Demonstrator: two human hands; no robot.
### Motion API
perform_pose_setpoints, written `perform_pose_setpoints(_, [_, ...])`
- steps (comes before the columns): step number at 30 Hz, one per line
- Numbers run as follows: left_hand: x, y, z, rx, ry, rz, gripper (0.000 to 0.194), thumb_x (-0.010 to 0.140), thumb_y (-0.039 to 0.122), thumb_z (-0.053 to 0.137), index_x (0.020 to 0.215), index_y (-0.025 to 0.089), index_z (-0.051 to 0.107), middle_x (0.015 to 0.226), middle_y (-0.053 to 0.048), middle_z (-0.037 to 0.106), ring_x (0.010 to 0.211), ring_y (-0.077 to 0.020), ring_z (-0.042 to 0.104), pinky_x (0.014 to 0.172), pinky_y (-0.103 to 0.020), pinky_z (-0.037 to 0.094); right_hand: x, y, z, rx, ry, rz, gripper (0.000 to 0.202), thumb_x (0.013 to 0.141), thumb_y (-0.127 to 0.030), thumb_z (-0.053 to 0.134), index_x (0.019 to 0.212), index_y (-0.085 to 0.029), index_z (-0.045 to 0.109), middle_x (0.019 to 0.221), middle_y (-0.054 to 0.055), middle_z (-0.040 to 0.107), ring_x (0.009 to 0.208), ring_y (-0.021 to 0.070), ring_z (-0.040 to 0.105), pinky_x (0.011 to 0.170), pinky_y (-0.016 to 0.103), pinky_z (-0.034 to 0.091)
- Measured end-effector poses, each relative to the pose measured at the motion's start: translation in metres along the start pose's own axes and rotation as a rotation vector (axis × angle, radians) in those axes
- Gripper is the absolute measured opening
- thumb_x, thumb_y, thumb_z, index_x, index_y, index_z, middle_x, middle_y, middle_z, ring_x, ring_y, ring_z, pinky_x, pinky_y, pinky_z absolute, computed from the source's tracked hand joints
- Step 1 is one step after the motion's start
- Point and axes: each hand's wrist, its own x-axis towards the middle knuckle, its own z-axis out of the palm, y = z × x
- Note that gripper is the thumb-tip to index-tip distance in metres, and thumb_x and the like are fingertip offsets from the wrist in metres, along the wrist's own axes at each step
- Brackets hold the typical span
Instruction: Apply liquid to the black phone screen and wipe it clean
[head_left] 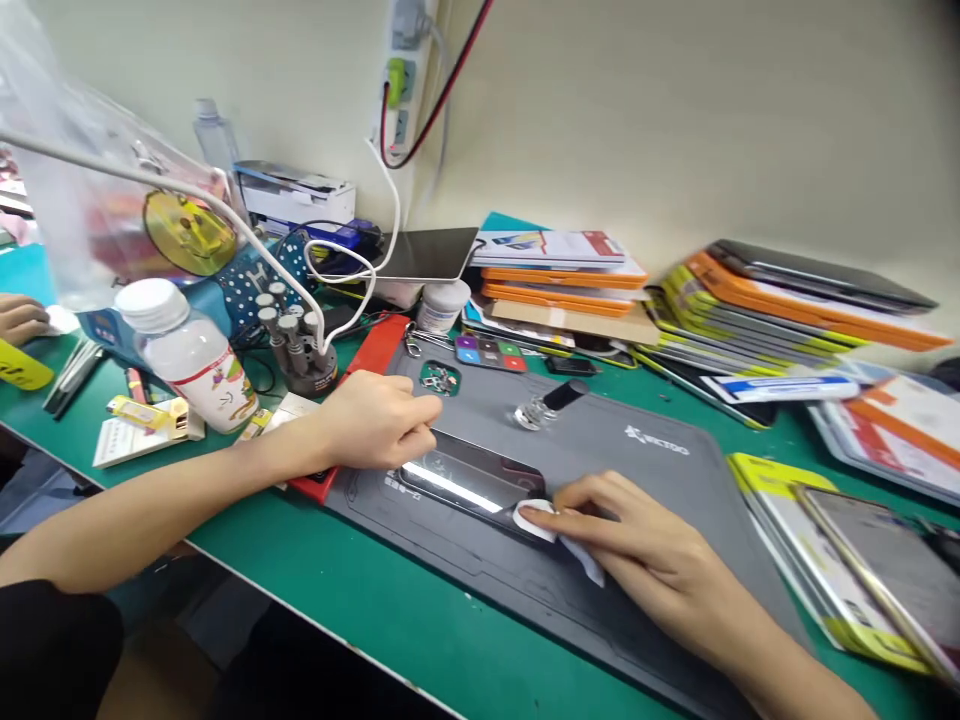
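A dark glossy phone-shaped panel (457,480) lies flat on a grey work mat (637,500), with a bright light streak reflected in it. My left hand (382,420) is closed in a loose fist at the panel's left end; anything inside the fingers is hidden. My right hand (637,530) pinches a white round pad (536,518) and presses it on the panel's right end; a white strip hangs below the fingers. Behind the panel stands a small glass bottle (531,413) with a dark piece at its top.
A white-capped bottle (199,365) and a screwdriver holder (311,370) stand left. Stacked boxes (562,280) line the wall; more packages (825,560) lie right. A white cable (225,210) arches over the left side. Another person's hand (21,320) is at far left.
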Motion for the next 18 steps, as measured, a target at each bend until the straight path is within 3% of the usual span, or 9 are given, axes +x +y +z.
perform_pose_setpoints(8, [-0.001,0.004,-0.001,-0.066,-0.119,-0.040,0.026,0.096,0.027,0.048,0.072,0.021,0.058,0.060,0.000,0.056,0.061,-0.0163,0.055,0.051,-0.032,0.019,-0.013,0.010,0.002,-0.107,-0.037,-0.049,0.047,0.104,-0.018,0.049,0.132,-0.042,0.078,0.099,0.007,0.075,0.082,0.0215,0.072,0.064,0.031,0.060])
perform_pose_setpoints(11, [-0.002,0.004,-0.001,-0.058,-0.117,-0.027,0.026,0.096,0.027,0.048,0.072,0.021,0.057,0.060,0.000,0.055,0.062,-0.0164,0.056,0.051,-0.032,0.020,-0.017,0.015,0.003,-0.126,0.000,-0.071,0.047,0.104,-0.019,0.047,0.131,-0.041,0.078,0.098,0.008,0.074,0.082,0.0230,0.071,0.062,0.033,0.059])
perform_pose_setpoints(18, [0.000,0.000,-0.006,-0.040,-0.024,0.025,0.027,0.095,0.023,0.046,0.073,0.020,0.060,0.061,0.000,0.054,0.058,-0.0153,0.051,0.053,-0.030,0.029,-0.003,-0.005,-0.003,-0.137,0.008,-0.044,0.046,0.101,-0.007,0.050,0.121,-0.035,0.080,0.096,0.006,0.073,0.084,0.0196,0.068,0.068,0.030,0.056])
